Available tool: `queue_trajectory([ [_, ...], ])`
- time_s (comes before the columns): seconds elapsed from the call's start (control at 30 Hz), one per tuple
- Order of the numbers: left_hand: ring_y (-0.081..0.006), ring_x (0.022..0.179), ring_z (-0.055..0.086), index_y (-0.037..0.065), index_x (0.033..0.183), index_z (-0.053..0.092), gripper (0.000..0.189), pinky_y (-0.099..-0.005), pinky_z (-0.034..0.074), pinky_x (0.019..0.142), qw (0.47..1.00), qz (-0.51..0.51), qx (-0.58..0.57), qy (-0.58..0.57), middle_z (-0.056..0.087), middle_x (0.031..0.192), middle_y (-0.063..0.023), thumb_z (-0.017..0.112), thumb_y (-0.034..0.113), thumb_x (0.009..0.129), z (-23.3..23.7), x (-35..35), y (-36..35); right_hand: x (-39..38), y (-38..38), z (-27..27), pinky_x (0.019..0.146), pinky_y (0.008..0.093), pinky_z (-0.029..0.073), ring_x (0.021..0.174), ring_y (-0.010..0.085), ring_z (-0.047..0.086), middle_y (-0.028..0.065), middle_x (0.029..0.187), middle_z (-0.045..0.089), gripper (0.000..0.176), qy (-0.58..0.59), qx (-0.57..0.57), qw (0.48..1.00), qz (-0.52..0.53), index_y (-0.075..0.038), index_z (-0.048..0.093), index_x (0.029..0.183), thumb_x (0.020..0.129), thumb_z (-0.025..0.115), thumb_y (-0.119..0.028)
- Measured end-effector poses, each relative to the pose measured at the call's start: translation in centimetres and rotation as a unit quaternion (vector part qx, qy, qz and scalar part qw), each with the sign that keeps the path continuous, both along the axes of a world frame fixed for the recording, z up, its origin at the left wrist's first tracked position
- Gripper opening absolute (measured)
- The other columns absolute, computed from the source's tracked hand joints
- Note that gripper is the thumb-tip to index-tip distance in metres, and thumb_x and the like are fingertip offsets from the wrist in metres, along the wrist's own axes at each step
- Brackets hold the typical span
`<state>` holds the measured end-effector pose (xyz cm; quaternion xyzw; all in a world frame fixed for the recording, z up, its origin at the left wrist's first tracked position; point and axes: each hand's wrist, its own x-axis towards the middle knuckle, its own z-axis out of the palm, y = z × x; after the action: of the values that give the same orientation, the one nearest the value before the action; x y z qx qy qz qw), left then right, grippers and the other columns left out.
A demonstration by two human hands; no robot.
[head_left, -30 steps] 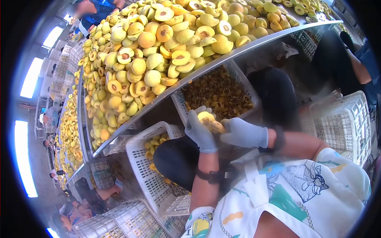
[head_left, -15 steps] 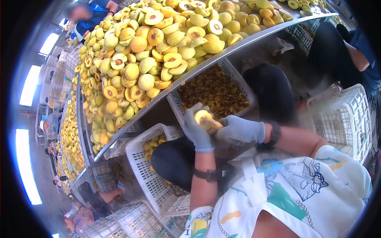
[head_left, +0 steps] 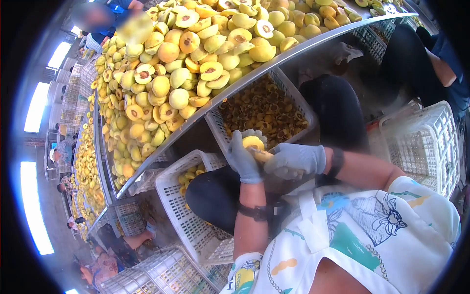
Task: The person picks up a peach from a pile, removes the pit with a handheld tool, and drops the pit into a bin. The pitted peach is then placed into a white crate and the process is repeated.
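Observation:
In the head view, my gloved left hand [head_left: 243, 158] is closed around a yellow peach half [head_left: 253, 143], cut face up. My gloved right hand [head_left: 297, 161] grips a small tool with a tan handle [head_left: 263, 155]. The tool's far end meets the peach half; its tip is hidden. Just beyond my hands stands a white crate [head_left: 214, 128] filled with brown-and-yellow pit scraps [head_left: 264, 110]. Left of my knee, another white crate [head_left: 169, 188] holds some peach halves [head_left: 190, 177].
A metal-edged table [head_left: 289, 53] heaped with halved peaches [head_left: 161, 85] runs across in front. White baskets [head_left: 421, 147] stand at my right. Another person [head_left: 115, 17] is across the table, and a person's dark-clad leg [head_left: 406, 68] is at the right.
The peach half and both hands have shifted slightly, with the right hand a little lower on the tool side. Across the table, the other person's hand has come over the heap.

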<state>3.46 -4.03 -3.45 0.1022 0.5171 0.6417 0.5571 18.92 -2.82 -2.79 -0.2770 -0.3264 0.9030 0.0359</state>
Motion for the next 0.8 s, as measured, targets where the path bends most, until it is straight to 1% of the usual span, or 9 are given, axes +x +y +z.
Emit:
queue_trajectory([
  [0.07,-0.0267,0.068,0.063,0.002,0.091,0.059,0.034,-0.0340,0.053,0.061,0.997,0.009,-0.012,-0.075,0.065,0.082,-0.0147,0.050,0.034,0.097,0.0,0.1,0.1,0.5,0.5,-0.9,0.037,0.0213,0.034,0.043,0.0054,0.044,-0.0055,0.059,0.046,0.016,0.106,-0.178,0.978,0.000,-0.007,0.060,0.088,0.095,0.058,-0.021],
  [0.27,-0.0228,0.081,0.065,0.008,0.098,0.058,0.032,-0.0362,0.056,0.066,0.981,0.079,0.009,-0.176,0.064,0.093,-0.0110,0.051,0.039,0.096,-0.6,-1.4,0.4,-0.5,0.5,-1.6,0.033,0.0208,0.032,0.039,0.0049,0.042,-0.0064,0.057,0.046,0.014,0.178,-0.206,0.962,-0.005,-0.007,0.060,0.085,0.095,0.058,-0.018],
  [0.43,-0.0294,0.080,0.059,0.003,0.098,0.055,0.028,-0.0389,0.054,0.072,0.976,0.164,0.121,-0.078,0.059,0.089,-0.0133,0.048,0.030,0.097,2.5,-8.4,0.3,-1.1,1.7,-2.8,0.039,0.0246,0.039,0.045,0.0094,0.052,0.0004,0.064,0.058,0.015,-0.015,0.085,0.994,-0.064,-0.003,0.062,0.086,0.090,0.063,-0.017],
  [0.5,-0.0266,0.080,0.060,0.000,0.099,0.057,0.034,-0.0357,0.055,0.074,0.967,0.189,0.143,0.096,0.062,0.090,-0.0150,0.047,0.032,0.099,6.7,-11.0,-1.6,-1.5,1.9,-6.9,0.045,0.0298,0.046,0.053,0.0149,0.061,0.0047,0.070,0.064,0.016,-0.133,0.216,0.956,-0.144,-0.001,0.064,0.087,0.090,0.062,-0.017],
  [0.57,-0.0260,0.084,0.063,-0.003,0.102,0.061,0.034,-0.0346,0.054,0.073,0.912,0.161,0.062,0.372,0.064,0.093,-0.0168,0.052,0.029,0.097,7.9,-15.7,-3.4,-0.2,1.5,-12.2,0.053,0.0360,0.050,0.064,0.0232,0.066,0.0108,0.077,0.068,0.018,-0.304,0.623,0.719,0.049,0.000,0.065,0.092,0.089,0.060,-0.017],
  [0.63,-0.0274,0.087,0.065,-0.006,0.105,0.064,0.034,-0.0352,0.053,0.076,0.799,0.096,-0.053,0.592,0.066,0.095,-0.0188,0.057,0.025,0.094,7.3,-21.7,-4.3,0.0,0.9,-13.5,0.059,0.0414,0.052,0.073,0.0309,0.069,0.0158,0.083,0.070,0.021,-0.355,0.755,0.524,0.169,-0.001,0.065,0.098,0.088,0.058,-0.018],
  [0.7,-0.0305,0.088,0.065,-0.007,0.109,0.064,0.036,-0.0378,0.052,0.079,0.682,0.064,-0.050,0.727,0.067,0.095,-0.0200,0.061,0.024,0.091,6.0,-25.5,-2.9,-0.1,1.1,-12.8,0.065,0.0459,0.053,0.080,0.0379,0.069,0.0196,0.088,0.070,0.025,-0.343,0.737,0.536,0.228,-0.003,0.063,0.104,0.087,0.057,-0.020],
  [0.73,-0.0321,0.089,0.065,-0.007,0.110,0.064,0.037,-0.0391,0.051,0.081,0.615,0.048,-0.048,0.785,0.067,0.095,-0.0206,0.063,0.024,0.090,5.8,-26.3,-2.2,-0.3,1.5,-10.9,0.066,0.0463,0.053,0.079,0.0384,0.069,0.0196,0.087,0.070,0.025,-0.348,0.701,0.600,0.167,-0.003,0.062,0.105,0.087,0.057,-0.020],
  [0.8,-0.0359,0.090,0.064,-0.008,0.112,0.064,0.043,-0.0426,0.049,0.083,0.633,0.020,0.047,0.773,0.067,0.097,-0.0227,0.066,0.028,0.087,7.7,-23.3,1.8,-1.0,1.2,-5.6,0.069,0.0470,0.053,0.079,0.0394,0.068,0.0197,0.087,0.069,0.027,-0.349,0.603,0.716,0.045,-0.004,0.060,0.107,0.087,0.058,-0.022],
])
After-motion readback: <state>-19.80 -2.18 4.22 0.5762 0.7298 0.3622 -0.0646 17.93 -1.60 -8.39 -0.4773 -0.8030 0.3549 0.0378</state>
